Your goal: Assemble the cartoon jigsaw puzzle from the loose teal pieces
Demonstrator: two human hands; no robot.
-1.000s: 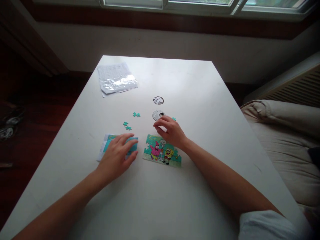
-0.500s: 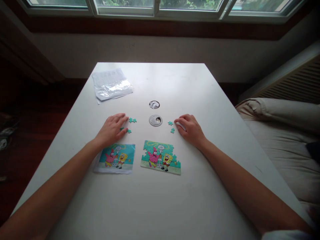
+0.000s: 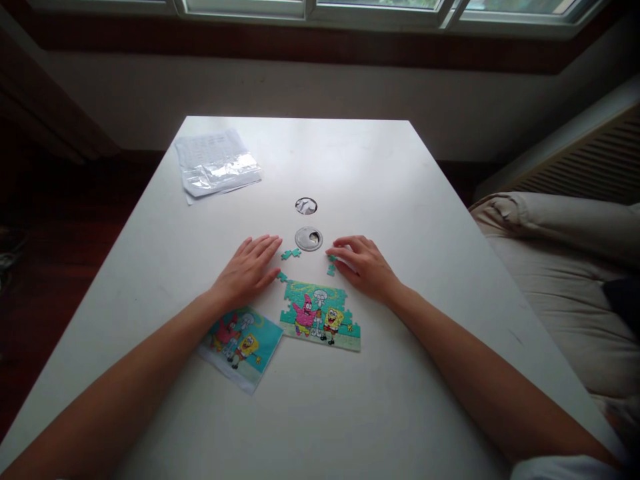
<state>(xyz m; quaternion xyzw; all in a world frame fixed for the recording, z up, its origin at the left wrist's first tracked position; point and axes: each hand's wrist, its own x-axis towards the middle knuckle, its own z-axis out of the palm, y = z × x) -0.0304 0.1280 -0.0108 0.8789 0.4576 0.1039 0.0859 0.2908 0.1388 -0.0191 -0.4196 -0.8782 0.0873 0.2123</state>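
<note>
Puzzle: the partly joined puzzle [image 3: 320, 317] lies midway between the worktop's [image 3: 430, 213] left and right edges, well apart from its far edge; we see gaps at its left side and upper right corner.
Just changed: loose pieces on both sides now sit nearer the puzzle; the card [image 3: 250, 343] has turned askew, its right corner at the puzzle's lower left.
Meaning: pieces gathered close, none of these fitted, we judge.
Left hand: the left hand [image 3: 247, 270] is flat, thumb apart, beside the left pieces [image 3: 291, 254]; we see no grip.
Right hand: the right hand [image 3: 366, 268] has bent fingers, thumb apart, at the right pieces [image 3: 331, 269]; we can't tell about contact.
Writing: packet [image 3: 217, 167] by the far left corner shows print, too faint for us; no brand legible.
</note>
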